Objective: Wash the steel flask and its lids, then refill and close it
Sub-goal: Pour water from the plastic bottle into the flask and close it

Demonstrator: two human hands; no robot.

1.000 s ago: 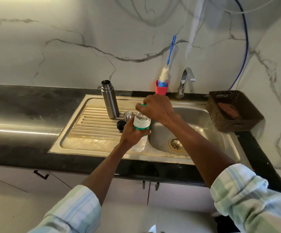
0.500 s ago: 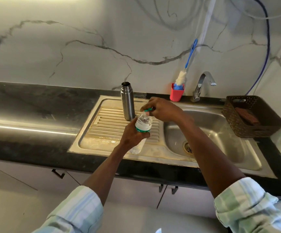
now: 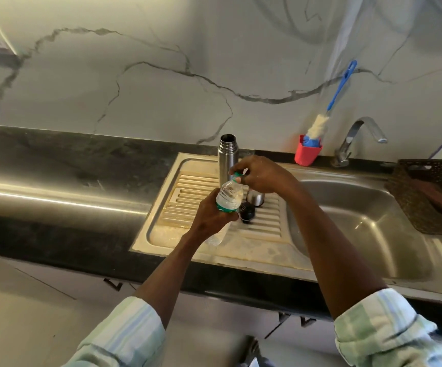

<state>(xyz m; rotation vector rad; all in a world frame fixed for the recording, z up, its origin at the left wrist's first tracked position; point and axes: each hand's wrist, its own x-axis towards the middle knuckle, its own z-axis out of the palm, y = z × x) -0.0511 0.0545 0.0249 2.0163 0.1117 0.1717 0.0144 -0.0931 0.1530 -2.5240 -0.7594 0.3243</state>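
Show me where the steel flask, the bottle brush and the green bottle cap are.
steel flask (image 3: pixel 228 157): head view, on its upright body below the open mouth.
bottle brush (image 3: pixel 319 125): head view, on its white bristle head.
green bottle cap (image 3: pixel 237 175): head view, on the cap's side.

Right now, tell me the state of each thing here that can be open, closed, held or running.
Steel flask: upright on the drainboard, open, lids off.
Plastic bottle: tilted, gripped by left hand.
Green cap: pinched by right hand.
Steel lid: on drainboard.
Black lid: on drainboard.
Tap: no water seen.
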